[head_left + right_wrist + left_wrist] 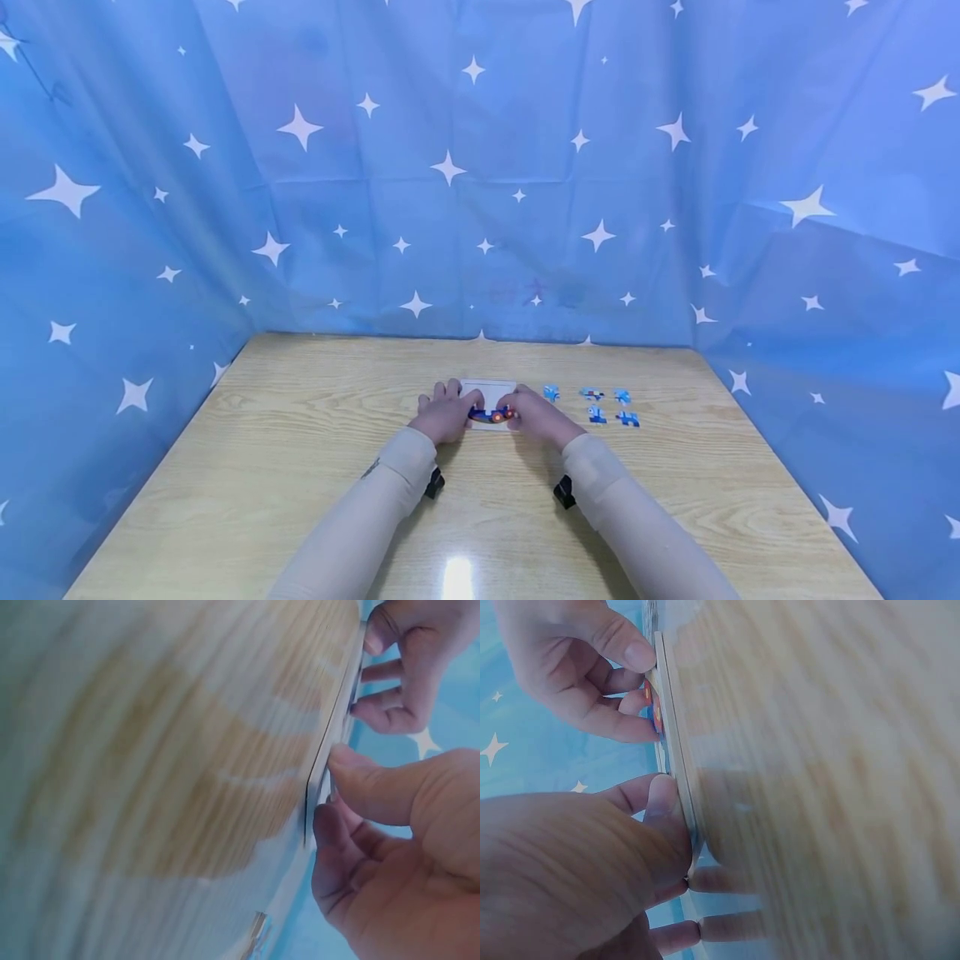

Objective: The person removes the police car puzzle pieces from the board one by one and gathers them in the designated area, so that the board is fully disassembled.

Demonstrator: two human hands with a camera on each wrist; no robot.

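— In head view, why two hands?
— My left hand (444,414) and right hand (542,417) seem to steady the white tray (487,388), mid-frame, puzzle pieces (492,416) inside; loose pieces (596,414) lie right of centre.
— Left wrist view?
— Lower left, thumb and index pinch the tray's edge.
— Right wrist view?
— Right side, thumb and bent fingers pinch also.

This person wears smooth, pale cream fabric sleeves, the left sleeve (348,525) and right sleeve (660,533) both reaching the wrist behind the left grip (442,415) and right grip (540,417). A small, dark marking (371,468) sits near the left cuff's nine o'clock. Small, boxy black gadgets show at four o'clock on the left cuff (434,483), eight on the right (565,492).
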